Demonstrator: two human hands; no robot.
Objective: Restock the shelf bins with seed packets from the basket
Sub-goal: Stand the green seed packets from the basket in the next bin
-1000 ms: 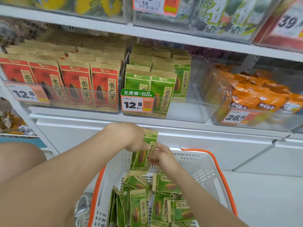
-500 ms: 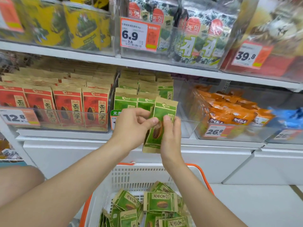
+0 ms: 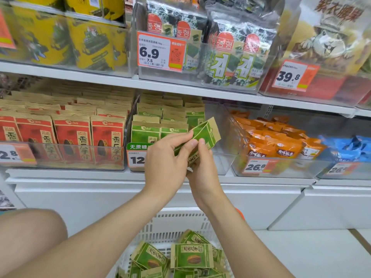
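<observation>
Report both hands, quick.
Left hand: pinching the green packet.
Right hand: holding the same packet at its lower end.

Left hand and right hand hold one green seed packet in front of the clear shelf bin. The left hand pinches the packet at mid-length; the right hand grips its lower end. The packet is tilted, top edge up and to the right. Rows of green packets stand upright in the bin. Below, the white basket contains loose green packets.
</observation>
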